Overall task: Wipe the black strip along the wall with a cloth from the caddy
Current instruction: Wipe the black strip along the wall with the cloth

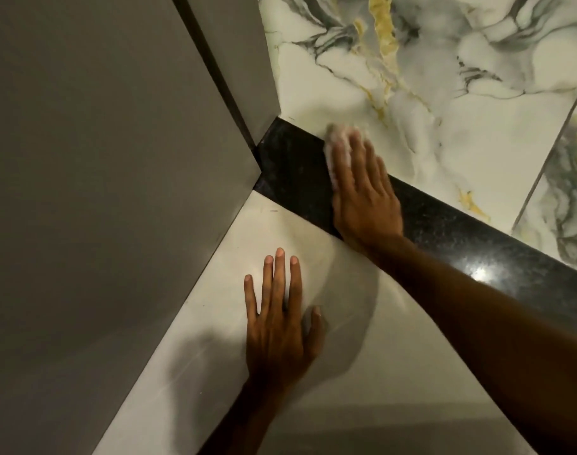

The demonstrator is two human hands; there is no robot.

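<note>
A black speckled strip (293,169) runs diagonally from the corner at centre to the right edge, between the marbled wall tiles and the pale floor. My right hand (362,188) lies flat across the strip, pressing a white cloth (338,139) against it; the cloth shows only past my fingertips, near the strip's upper edge. My left hand (280,323) rests flat on the pale floor below, fingers spread, holding nothing. No caddy is in view.
A grey panel (100,192) fills the left side and meets the strip at the corner. White marbled wall tiles (444,77) with grey and gold veins rise behind the strip. The pale glossy floor (379,389) spreads below.
</note>
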